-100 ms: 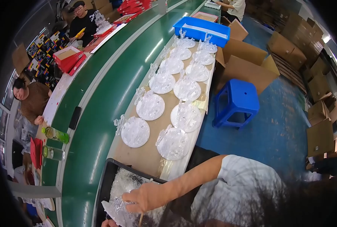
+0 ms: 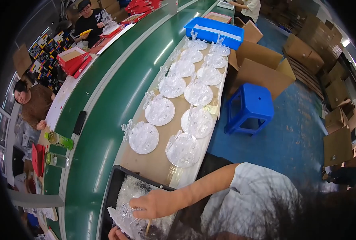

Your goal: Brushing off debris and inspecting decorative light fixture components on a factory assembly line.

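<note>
My right hand [image 2: 157,204] is closed over a dark tray [image 2: 114,180] of clear, glittering granules [image 2: 132,188]. A thin wooden stick [image 2: 148,227] shows below its palm, and the fingertips touch clear pieces on a white round disc [image 2: 122,222]. That disc is tilted inside the tray, its lower edge gripped by my left hand [image 2: 117,233], which is partly cut off by the frame. Beyond the tray, several similar white discs [image 2: 144,138] with clear upright ornaments stand in two rows on a cardboard-covered table [image 2: 140,164].
A green conveyor [image 2: 106,132] runs along the left, bearing a black case [image 2: 80,123]; bottles [image 2: 60,141] stand beside it. At the far end is a blue bin [image 2: 214,34]. A blue stool [image 2: 250,108] and open carton [image 2: 262,72] stand right. Co-workers sit across the conveyor.
My right hand has shifted very slightly over the disc, and the disc's near side sits a little differently. A co-worker at the far left has raised a hand toward a clear ornament.
</note>
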Available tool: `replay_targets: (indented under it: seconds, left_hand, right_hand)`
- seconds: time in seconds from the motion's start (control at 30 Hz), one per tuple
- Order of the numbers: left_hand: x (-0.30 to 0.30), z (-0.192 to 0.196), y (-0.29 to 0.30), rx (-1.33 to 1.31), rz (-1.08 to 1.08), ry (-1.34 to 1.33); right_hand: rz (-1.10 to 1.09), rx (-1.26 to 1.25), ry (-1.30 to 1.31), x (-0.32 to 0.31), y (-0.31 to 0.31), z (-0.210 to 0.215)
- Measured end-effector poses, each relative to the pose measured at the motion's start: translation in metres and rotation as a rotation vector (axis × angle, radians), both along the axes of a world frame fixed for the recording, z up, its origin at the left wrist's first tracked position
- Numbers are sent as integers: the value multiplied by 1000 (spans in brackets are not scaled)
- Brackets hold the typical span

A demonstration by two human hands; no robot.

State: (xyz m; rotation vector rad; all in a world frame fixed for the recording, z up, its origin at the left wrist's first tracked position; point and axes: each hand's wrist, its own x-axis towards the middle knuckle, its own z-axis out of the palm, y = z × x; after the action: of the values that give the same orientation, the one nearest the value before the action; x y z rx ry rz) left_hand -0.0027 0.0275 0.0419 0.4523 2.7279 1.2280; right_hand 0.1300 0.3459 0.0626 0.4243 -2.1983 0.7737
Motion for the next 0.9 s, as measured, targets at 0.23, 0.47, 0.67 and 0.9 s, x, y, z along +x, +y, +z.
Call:
replay_targets:
  seconds: [0.23,0.47,0.67,0.9]
  left_hand:
    - [38,76,70,-637,-191,131]
    - [67,68,91,6,-195,241]
    - [90,80,77,-183,43,281]
    - [74,56,96,-116,75,281]
  right_hand:
    - [0,-50,14,3,5,8]
    - [-74,54,-129,18,12,12]
    - [80,-25,-206,18,8,16]
    - [20,-23,-228,10,19,24]
